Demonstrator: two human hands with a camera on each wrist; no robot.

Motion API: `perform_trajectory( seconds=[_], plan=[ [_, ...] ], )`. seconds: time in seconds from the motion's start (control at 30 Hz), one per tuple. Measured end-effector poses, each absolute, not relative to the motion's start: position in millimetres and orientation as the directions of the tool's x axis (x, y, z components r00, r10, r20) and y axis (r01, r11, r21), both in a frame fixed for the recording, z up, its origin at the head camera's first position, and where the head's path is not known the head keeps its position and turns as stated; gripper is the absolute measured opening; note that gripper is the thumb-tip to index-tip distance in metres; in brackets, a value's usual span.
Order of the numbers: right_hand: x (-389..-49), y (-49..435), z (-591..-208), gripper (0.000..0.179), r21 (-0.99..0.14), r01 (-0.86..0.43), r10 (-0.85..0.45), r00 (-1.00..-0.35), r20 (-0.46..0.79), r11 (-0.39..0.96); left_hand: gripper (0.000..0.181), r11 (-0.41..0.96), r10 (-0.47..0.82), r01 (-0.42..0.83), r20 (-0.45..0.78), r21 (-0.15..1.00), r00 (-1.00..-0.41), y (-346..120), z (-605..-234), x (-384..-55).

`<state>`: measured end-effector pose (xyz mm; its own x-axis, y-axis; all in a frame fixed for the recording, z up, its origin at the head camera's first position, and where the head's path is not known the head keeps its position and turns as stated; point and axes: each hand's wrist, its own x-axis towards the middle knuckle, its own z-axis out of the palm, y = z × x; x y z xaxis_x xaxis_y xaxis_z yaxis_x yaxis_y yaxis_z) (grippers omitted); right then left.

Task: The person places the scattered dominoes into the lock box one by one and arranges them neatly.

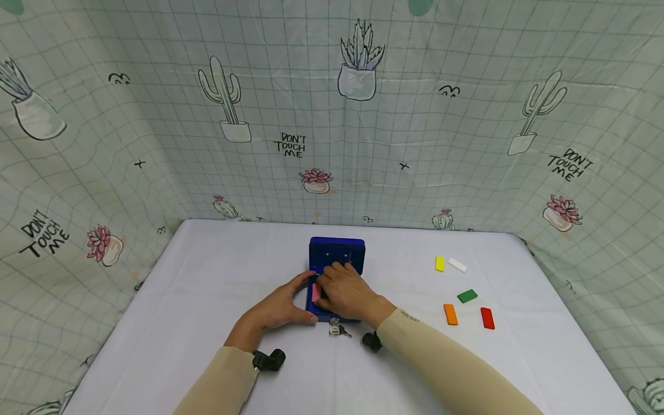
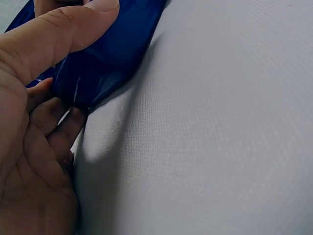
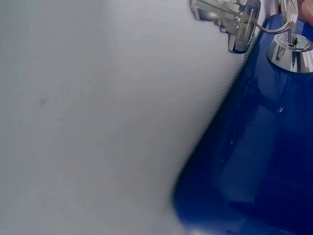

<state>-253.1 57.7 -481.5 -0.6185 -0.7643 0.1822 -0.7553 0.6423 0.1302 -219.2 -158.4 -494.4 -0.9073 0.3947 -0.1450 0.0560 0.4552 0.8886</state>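
Note:
A blue lockable box (image 1: 336, 243) stands on the table with its lid raised at the back. My left hand (image 1: 280, 304) holds the box's left side, thumb at the front corner and fingers toward the rear. In the left wrist view that thumb lies along the shiny blue wall (image 2: 112, 49). Inside the box, my right hand (image 1: 344, 288) has its fingers bent, with thumb and index at the ends of a pink block (image 1: 316, 293). The hand covers most of the interior. Keys (image 3: 244, 29) on a ring hang from the front lock (image 3: 293, 51).
To the right lie a yellow block (image 1: 440, 264), a white block (image 1: 457, 265), a green block (image 1: 467, 296), an orange block (image 1: 451, 314) and a red block (image 1: 487, 318). A white cloth (image 1: 233, 248) covers the table. Behind it hangs a cactus-print curtain (image 1: 311, 86).

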Motion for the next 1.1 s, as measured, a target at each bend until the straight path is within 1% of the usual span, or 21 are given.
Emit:
perform_trajectory(
  seconds=[0.4,0.77,1.1],
  plan=[
    [-254.4,53.0,-482.0,0.043,0.157,-0.774,-0.789,-0.59,0.173,0.613,0.109,0.458,0.404,0.063,-0.145,0.887,-0.903,-159.0,-495.5,-219.6],
    [-254.4,52.1,-482.9,0.045,0.132,-0.775,-0.785,-0.598,0.162,0.618,0.109,0.451,0.401,0.057,-0.145,0.891,-0.905,-158.7,-496.2,-219.1],
    [-253.3,51.5,-481.1,0.045,0.136,-0.771,-0.782,-0.601,0.165,0.622,0.109,0.457,0.397,0.061,-0.141,0.888,-0.907,-159.3,-497.9,-220.1]
  ],
)
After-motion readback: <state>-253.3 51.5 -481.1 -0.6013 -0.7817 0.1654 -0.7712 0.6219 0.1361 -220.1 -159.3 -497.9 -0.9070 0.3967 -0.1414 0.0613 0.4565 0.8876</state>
